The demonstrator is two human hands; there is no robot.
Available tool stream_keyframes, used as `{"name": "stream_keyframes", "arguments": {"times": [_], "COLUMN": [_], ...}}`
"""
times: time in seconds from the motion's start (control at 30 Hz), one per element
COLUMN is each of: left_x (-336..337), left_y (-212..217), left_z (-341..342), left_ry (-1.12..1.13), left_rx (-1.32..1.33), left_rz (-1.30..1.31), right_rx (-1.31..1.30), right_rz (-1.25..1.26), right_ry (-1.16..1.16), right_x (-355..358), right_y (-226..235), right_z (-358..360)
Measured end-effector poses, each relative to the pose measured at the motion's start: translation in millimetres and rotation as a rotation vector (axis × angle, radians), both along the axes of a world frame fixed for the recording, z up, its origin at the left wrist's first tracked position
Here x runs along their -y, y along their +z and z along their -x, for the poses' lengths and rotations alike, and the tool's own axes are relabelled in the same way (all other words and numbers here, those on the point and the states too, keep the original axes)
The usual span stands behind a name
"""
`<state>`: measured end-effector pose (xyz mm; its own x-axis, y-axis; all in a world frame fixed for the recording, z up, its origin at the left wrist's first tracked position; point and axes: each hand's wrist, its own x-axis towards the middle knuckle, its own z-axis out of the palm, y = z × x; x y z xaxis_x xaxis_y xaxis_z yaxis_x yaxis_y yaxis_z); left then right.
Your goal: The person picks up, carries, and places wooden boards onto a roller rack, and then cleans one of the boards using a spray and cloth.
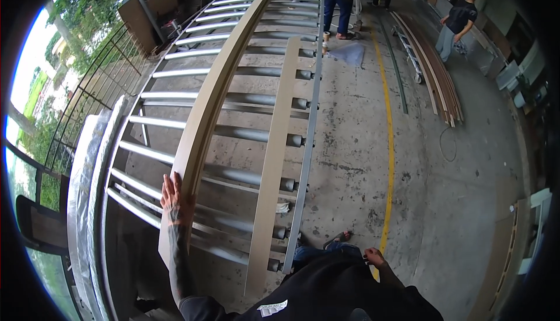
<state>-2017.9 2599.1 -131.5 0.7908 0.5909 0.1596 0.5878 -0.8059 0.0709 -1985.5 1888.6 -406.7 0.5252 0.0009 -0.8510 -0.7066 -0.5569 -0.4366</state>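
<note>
Left hand: left hand (172,200) lies flat, fingers spread and released, palm down on the near end of the long tan wooden board (217,90), lower left of centre; it presses on the board without gripping it
Right hand: right hand (374,257) hangs low at the lower middle right, beside the black shirt; fingers look loosely curled, holding nothing that shows; whether it is fully clenched I cannot tell
Long tan board: runs from the lower left up to the top centre of the frame, bent by the lens; it rests across the grey metal roller conveyor (256,99)
Second board: a shorter flat tan wooden plank (274,163) lies on the same rollers just right of the first, apart from it, not touched by either hand
Conveyor: grey tube rollers between two metal side rails, filling the centre left
Floor: grey concrete floor (455,204) at right, with a painted yellow line (389,146) running up it
Stack: long thin wooden strips (438,76) lie on the floor at upper right
Others: two people stand at the top; one in blue trousers (338,0), one in a dark shirt (458,20) at far upper right
</note>
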Motion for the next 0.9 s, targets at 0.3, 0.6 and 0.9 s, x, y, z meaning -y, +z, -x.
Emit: {"name": "stream_keyframes", "arguments": {"times": [0.3, 0.6, 0.9], "left_x": [9.3, 130.3, 317.4], "left_y": [-4.2, 5.7, 45.2], "left_z": [-30.1, -98.8, -170.4], "left_ry": [-0.162, -0.751, -0.995], "left_rx": [-0.005, 0.175, 0.025], "left_rz": [0.021, 0.231, 0.402], "right_rx": [0.114, 0.499, 0.688], "right_rz": [0.029, 0.252, 0.432], "right_ry": [0.006, 0.178, -0.208], "right_x": [3.7, 13.9, 80.7], "right_y": [-27.1, -54.5, -76.5], "right_z": [9.6, 9.6, 3.7]}}
